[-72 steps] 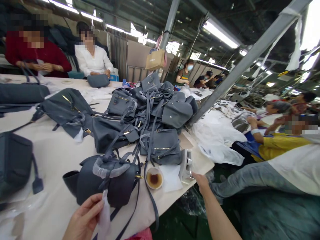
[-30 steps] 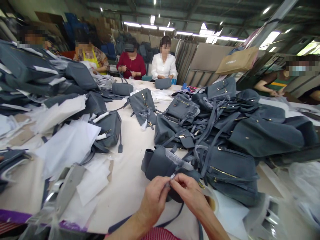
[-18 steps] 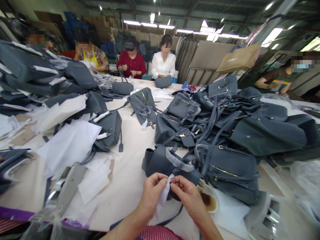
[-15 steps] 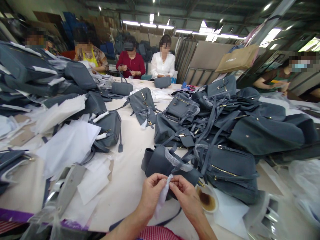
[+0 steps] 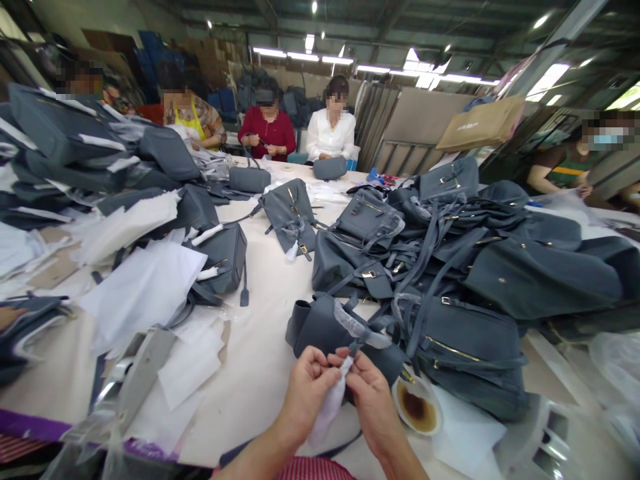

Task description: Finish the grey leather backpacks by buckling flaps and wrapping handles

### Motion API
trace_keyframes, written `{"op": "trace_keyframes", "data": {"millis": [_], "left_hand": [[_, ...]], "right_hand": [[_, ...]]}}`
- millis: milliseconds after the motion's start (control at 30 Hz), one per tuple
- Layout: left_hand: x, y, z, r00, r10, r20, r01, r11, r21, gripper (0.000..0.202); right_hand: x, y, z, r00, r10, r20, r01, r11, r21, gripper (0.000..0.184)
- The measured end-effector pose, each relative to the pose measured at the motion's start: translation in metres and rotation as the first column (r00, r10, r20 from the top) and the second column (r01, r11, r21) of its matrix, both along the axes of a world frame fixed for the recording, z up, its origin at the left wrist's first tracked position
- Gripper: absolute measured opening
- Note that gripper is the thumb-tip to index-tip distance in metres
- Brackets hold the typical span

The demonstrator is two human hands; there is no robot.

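Both hands meet at the front middle of the table, over a dark grey-blue bag [image 5: 320,323]. My left hand [image 5: 311,380] pinches a strip of thin white tissue paper [image 5: 330,403], which hangs down between the hands. My right hand [image 5: 369,383] is closed on the paper's upper end, where it wraps around a narrow dark strap end [image 5: 354,347]. A clear plastic-wrapped handle [image 5: 345,315] lies on the bag just beyond my fingers. The bag's near side is partly hidden by my hands.
A dish of brown liquid [image 5: 419,405] stands close to my right wrist. Dark bags pile up at right [image 5: 540,273] and left [image 5: 55,127]. White paper sheets [image 5: 145,287] lie left, beside a grey tape dispenser [image 5: 137,373]. Several co-workers sit across the table [image 5: 265,260].
My fingers have shifted slightly along the paper, and the dark strap end now shows above it. The paper hangs wider below. The whole view has moved a little.
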State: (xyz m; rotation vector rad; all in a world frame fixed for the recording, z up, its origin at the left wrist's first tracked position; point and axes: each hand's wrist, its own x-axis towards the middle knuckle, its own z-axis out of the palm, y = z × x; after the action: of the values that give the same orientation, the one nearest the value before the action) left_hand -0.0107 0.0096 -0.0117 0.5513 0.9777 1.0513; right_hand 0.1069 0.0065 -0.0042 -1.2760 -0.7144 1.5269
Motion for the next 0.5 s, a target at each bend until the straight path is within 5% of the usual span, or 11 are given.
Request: {"op": "trace_keyframes", "data": {"millis": [100, 167, 333, 500], "left_hand": [[-0.001, -0.001, -0.004, 0.985, -0.018, 0.171, 0.033, 0.995, -0.090, 0.045], [-0.003, -0.001, -0.005, 0.969, -0.051, 0.241, 0.092, 0.983, -0.161, 0.047], [-0.003, -0.002, -0.003, 0.948, -0.103, 0.302, 0.185, 0.948, -0.257, 0.049], [-0.011, -0.002, -0.004, 0.976, -0.201, 0.083, 0.208, 0.973, -0.095, 0.035]], "right_hand": [[0.002, -0.001, 0.004, 0.938, 0.008, -0.346, -0.027, 0.998, -0.050, 0.047], [0.005, -0.001, 0.003, 0.901, 0.044, -0.432, -0.056, 0.998, -0.015, 0.051], [0.008, 0.001, -0.007, 0.974, 0.101, -0.201, -0.091, 0.994, 0.058, 0.057], [0.028, -0.002, 0.002, 0.959, 0.284, -0.006, -0.284, 0.958, 0.041, 0.057]]}}
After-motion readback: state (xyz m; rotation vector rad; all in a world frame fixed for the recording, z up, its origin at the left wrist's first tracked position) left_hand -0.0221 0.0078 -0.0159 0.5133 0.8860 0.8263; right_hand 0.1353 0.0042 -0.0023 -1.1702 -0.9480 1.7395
